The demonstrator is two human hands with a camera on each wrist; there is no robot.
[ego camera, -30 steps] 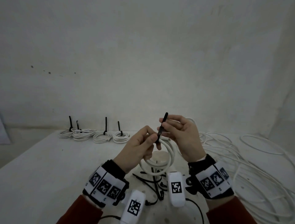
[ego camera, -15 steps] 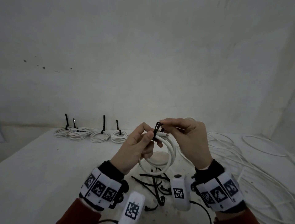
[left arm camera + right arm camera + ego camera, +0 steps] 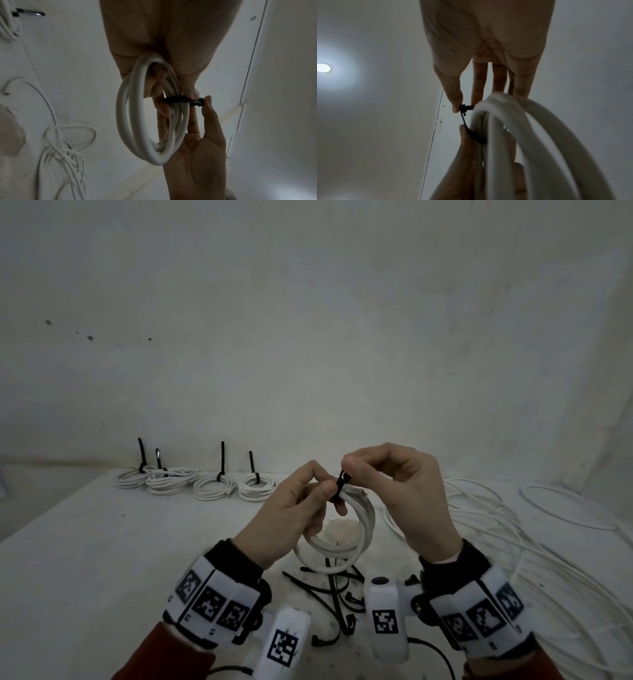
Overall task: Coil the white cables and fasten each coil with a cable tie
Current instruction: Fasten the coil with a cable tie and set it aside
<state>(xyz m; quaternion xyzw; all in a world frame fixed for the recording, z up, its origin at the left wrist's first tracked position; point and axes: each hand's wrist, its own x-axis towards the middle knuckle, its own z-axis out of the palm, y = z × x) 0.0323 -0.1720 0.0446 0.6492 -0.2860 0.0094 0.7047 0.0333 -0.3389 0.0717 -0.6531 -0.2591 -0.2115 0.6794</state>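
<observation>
A white cable coil (image 3: 356, 537) hangs upright above the table, held by my left hand (image 3: 325, 489) with fingers through the loop and the thumb pressing a black cable tie (image 3: 340, 486) against it. My right hand (image 3: 346, 465) pinches the tie's upper end between thumb and forefinger. In the left wrist view the cable tie (image 3: 178, 100) wraps across the coil (image 3: 130, 121), and the tie's head sits at the right hand's fingertips (image 3: 207, 100). In the right wrist view the tie (image 3: 464, 108) runs from the pinch down under my left thumb, beside the coil (image 3: 530, 135).
Several tied coils (image 3: 195, 484) with upright black tie tails line the table's back left. Loose black cable ties (image 3: 329, 590) lie under my hands. A tangle of loose white cable (image 3: 513, 542) covers the table's right side. A wall stands close behind.
The tie's tail stood straight up a second ago; it is now bent down at the coil. My right hand has turned palm down and lowered onto the tie's end.
</observation>
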